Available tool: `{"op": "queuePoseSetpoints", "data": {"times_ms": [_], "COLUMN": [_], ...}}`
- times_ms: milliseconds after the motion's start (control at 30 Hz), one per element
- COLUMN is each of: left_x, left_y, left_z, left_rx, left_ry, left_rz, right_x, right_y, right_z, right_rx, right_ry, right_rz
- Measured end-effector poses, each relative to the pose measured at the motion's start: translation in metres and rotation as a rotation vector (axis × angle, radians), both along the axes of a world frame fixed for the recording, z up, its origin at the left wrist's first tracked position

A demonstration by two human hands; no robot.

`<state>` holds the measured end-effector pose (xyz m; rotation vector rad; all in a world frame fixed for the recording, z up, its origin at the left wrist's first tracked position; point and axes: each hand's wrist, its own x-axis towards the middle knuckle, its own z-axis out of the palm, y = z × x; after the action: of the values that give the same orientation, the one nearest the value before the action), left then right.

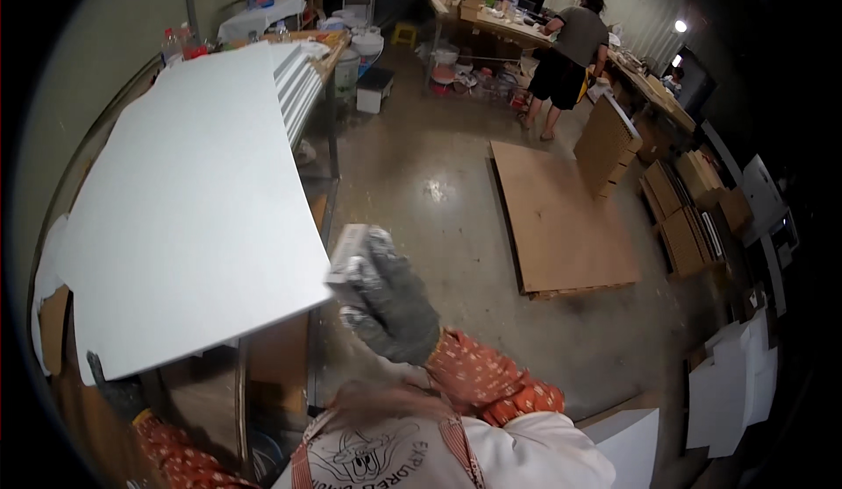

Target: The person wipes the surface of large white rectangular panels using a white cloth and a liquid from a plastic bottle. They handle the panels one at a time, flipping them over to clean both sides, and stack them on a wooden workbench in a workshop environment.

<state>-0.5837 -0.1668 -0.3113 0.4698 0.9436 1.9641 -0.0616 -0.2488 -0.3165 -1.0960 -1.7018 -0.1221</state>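
A large white board (193, 199) lies on the workbench to my left, its near right corner pointing toward me. My right hand (390, 305), in a dusty grey glove, grips a pale rectangular block (348, 261) that looks like a sanding block. The block is at that corner of the board; whether it touches cannot be made out. My left hand (118, 391), also gloved in grey, holds the board's near left edge, with a finger over the top face and the rest partly hidden below it. Both forearms wear orange patterned sleeves.
Several white panels (298, 90) are stacked beyond the board. A brown sheet (561, 217) lies low on the floor at the right, with a cardboard stack (607, 142) behind it. A person (574, 46) stands at a far cluttered bench (491, 22). White pieces (732, 384) stand at right.
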Motion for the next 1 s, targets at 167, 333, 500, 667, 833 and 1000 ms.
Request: {"op": "queuePoseSetpoints", "data": {"times_ms": [167,333,500,667,833,1000], "left_x": [-0.008,0.027,0.03,0.048,0.053,0.097], "left_y": [-0.007,0.015,0.001,-0.02,-0.007,0.002], "left_z": [-0.012,-0.011,-0.002,0.009,-0.015,-0.028], "left_rx": [0.118,0.322,0.149,0.094,0.271,-0.039], "left_ry": [-0.281,-0.225,-0.063,0.532,0.711,1.313], "left_rz": [-0.172,-0.136,0.029,0.099,0.096,0.226], "right_x": [-0.001,0.037,-0.027,-0.12,-0.203,-0.284], "right_y": [0.005,0.003,0.027,0.055,0.112,0.144], "right_z": [-0.018,0.006,0.08,0.113,0.12,0.162], "right_rx": [-0.24,-0.124,-0.064,-0.006,0.084,0.036], "right_ry": [-0.027,0.028,-0.401,-0.996,-0.988,-1.081], "right_rz": [0.04,-0.02,0.272,0.487,0.7,0.803]}}
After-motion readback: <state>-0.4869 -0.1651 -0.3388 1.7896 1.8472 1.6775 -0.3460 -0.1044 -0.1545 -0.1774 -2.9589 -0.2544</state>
